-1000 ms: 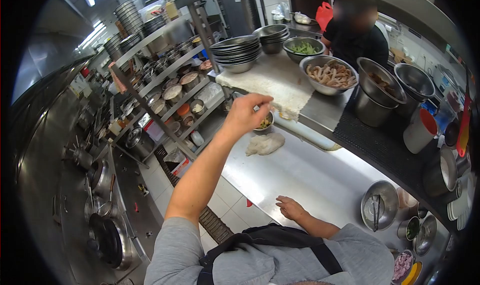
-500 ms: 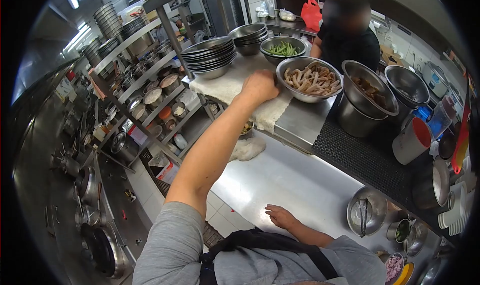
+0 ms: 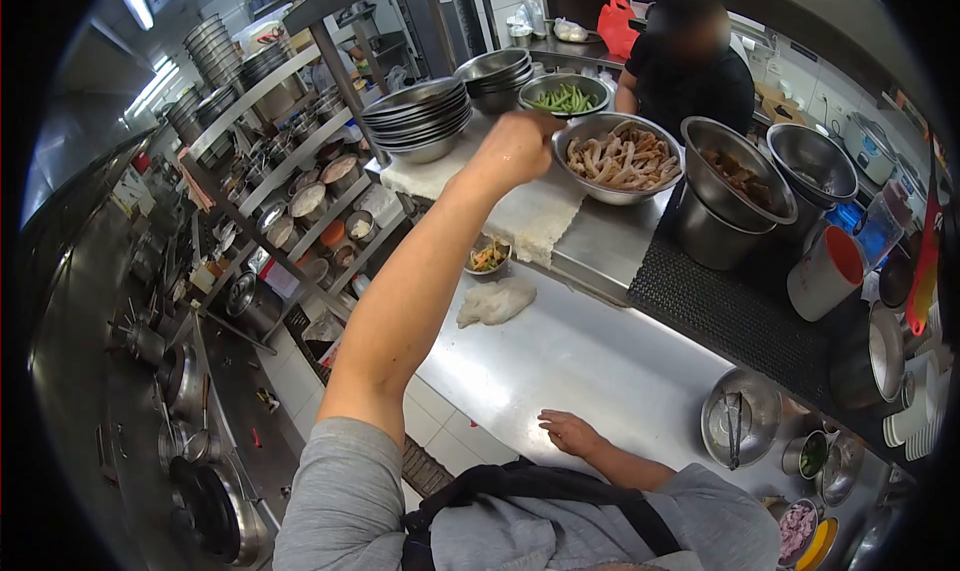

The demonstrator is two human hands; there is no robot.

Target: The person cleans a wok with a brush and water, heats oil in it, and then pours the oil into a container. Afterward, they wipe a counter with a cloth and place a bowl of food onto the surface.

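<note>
1. At the far left, a dark wok (image 3: 205, 506) sits on the range, and a metal rack (image 3: 297, 183) filled with pots and bowls stands beyond it.
2. A stack of metal bowls (image 3: 416, 123) rests on a white towel (image 3: 520, 221) on the raised shelf (image 3: 600, 246), with a second stack of bowls (image 3: 496, 79) just behind to its right.
3. Below, on the steel counter (image 3: 570, 343), a small bowl (image 3: 489, 270) of mixed orange and green food sits just beside a crumpled white cloth (image 3: 497, 302).
4. The left hand (image 3: 514, 153) reaches over the towel, fingers curled, at the left rim of the bowl of pale strips (image 3: 612, 193). Whether it grips anything cannot be told.
5. The right hand (image 3: 568, 433) is low over the near part of the counter, empty, fingers loosely spread, well apart from the left hand.
6. The bowl of pale strips sits on the raised shelf, in front of a bowl of green pods (image 3: 600, 92). A person in black (image 3: 693, 83) is behind them.
7. Right of the strips, a tilted bowl of brown food (image 3: 722, 209) sits on a metal pot (image 3: 715, 243); a cup with a red interior (image 3: 818, 289) is farther right.
8. On the counter below, a wide bowl (image 3: 762, 411) holds tongs (image 3: 735, 426), near a bowl of chopped pink food (image 3: 797, 529).
</note>
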